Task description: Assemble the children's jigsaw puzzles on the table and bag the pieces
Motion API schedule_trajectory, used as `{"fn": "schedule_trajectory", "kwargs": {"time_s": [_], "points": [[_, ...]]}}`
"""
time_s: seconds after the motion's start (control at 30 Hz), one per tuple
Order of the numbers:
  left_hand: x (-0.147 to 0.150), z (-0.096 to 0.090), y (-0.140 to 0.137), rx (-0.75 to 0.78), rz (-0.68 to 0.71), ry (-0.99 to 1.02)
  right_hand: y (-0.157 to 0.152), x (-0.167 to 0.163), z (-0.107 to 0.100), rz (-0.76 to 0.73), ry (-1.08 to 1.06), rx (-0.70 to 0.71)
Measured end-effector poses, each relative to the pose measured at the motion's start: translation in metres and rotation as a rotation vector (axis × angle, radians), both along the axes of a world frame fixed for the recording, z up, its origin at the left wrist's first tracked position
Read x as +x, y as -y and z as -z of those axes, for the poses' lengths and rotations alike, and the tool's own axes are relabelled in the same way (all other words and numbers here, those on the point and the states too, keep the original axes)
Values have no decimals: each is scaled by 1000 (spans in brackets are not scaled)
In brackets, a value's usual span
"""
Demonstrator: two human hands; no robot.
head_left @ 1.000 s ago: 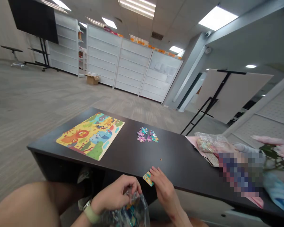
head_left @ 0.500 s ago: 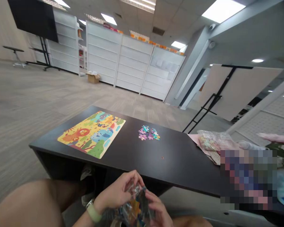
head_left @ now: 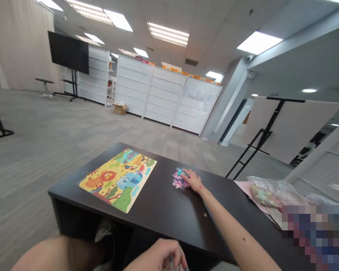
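Observation:
My right hand point(head_left: 193, 180) reaches across the dark table point(head_left: 164, 205) to a small pile of jigsaw puzzle pieces point(head_left: 177, 183), pink, purple and teal. Its fingers are spread over the right side of the pile and cover some pieces. Low in the view, in front of the table edge, my left hand point(head_left: 166, 253) is closed around the clear plastic bag point(head_left: 172, 265), most of which lies below the picture. Left of the pile lies a colourful animal picture sheet point(head_left: 118, 178) with a lion and an elephant, flat on the table.
A tiny brown bit point(head_left: 205, 215) lies near my right forearm. Clear plastic bags point(head_left: 267, 194) with colourful contents rest on pink paper at the table's right end, beside a blurred-out area. An easel board point(head_left: 288, 126) stands beyond, white shelves point(head_left: 161, 96) at the back.
My right hand has let go of the plastic bag and moved up and forward onto the puzzle pile. My left hand still holds the bag, now lower in view. The camera has tilted up.

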State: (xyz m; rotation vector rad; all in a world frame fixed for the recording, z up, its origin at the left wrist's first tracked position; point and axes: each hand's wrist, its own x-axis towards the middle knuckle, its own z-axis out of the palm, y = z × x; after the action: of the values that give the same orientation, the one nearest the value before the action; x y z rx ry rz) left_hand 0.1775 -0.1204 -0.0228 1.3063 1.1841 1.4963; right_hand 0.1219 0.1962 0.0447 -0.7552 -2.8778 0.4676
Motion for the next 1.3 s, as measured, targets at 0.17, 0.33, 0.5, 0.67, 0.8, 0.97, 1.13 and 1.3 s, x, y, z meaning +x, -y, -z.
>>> {"fn": "schedule_trajectory", "kwargs": {"time_s": [0.17,0.33,0.5,0.67,0.8,0.97,1.13,1.3], "points": [[-3,-8,1,23,-25,-13,31,-12,7,-193,46,17],[-1,-10,17,-61,-56,-17,62,45,8,-319,29,25],[2,-11,16,-101,-106,-54,80,127,11,-356,-58,39],[9,-23,16,-116,-116,-181,81,183,16,-199,-274,159],[8,-19,14,-85,-102,-184,86,219,27,-314,-206,233],[7,-9,10,-73,-96,-166,96,243,51,-303,-306,369],[21,-4,1,-14,-131,-69,99,246,55,-281,-407,400],[31,-5,-8,8,-115,-19,111,238,43,-321,-280,411]]}}
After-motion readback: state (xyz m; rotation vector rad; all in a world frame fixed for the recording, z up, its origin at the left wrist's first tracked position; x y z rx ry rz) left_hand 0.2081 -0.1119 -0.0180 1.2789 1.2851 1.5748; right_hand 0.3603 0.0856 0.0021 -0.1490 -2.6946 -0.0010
